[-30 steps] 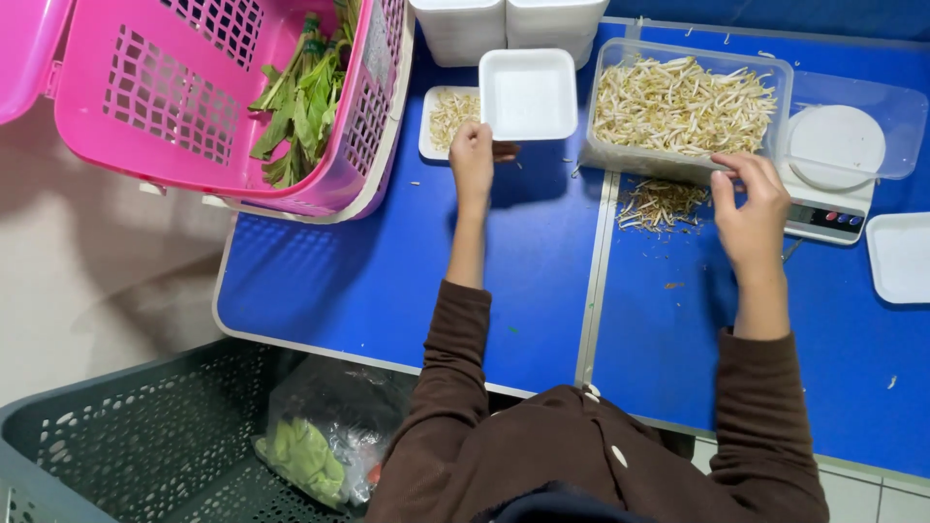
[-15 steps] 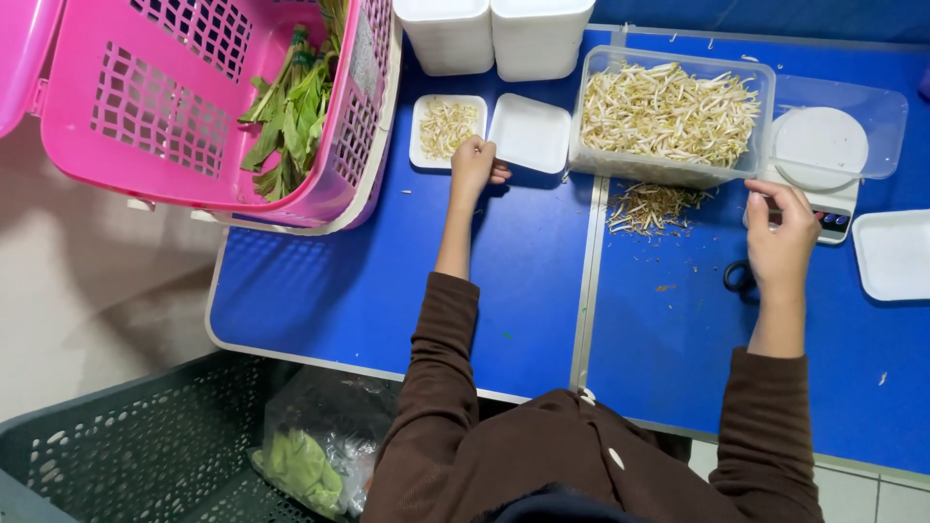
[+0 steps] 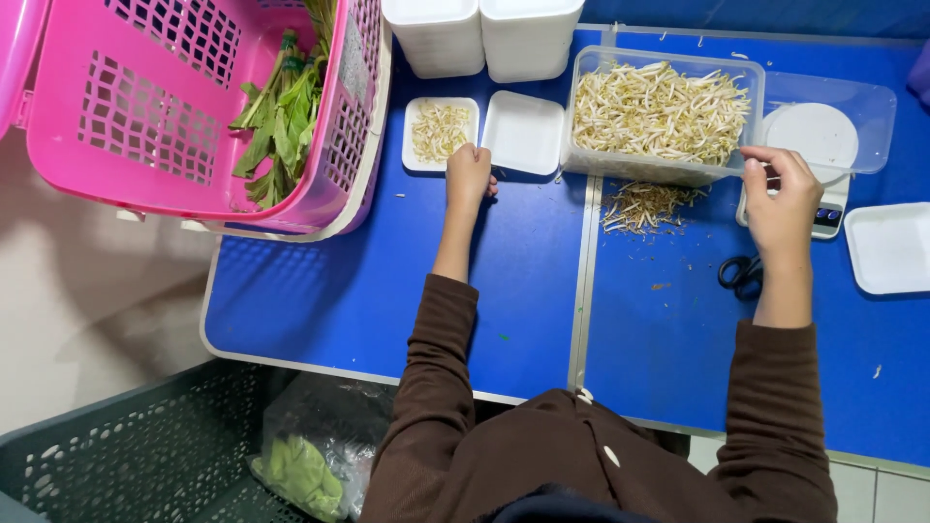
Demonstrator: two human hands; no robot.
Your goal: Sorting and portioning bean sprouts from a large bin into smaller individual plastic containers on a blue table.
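My left hand [image 3: 469, 179] is curled into a loose fist on the blue table [image 3: 387, 291], with its knuckles at the near edges of two small white foam trays. One tray [image 3: 441, 131] holds a few bean sprouts and the other tray [image 3: 523, 133] is empty. Nothing shows in that hand. My right hand [image 3: 781, 194] rests at the near right corner of a clear plastic container [image 3: 664, 111] full of bean sprouts, beside a small scale [image 3: 820, 155]. Its fingers are bent, and what they grip is hidden.
A pile of sprout trimmings [image 3: 644, 205] lies in front of the container, and black scissors [image 3: 741, 274] lie near my right wrist. A pink basket [image 3: 145, 116] of leafy greens stands at the left. White foam trays are stacked [image 3: 480, 34] at the back, and another tray [image 3: 891, 247] sits at the right. A dark crate [image 3: 126, 455] is below.
The empty foam tray, which lay partly over the sprout tray, now sits beside it on the right. My right hand went from the container's corner toward the scale and back.
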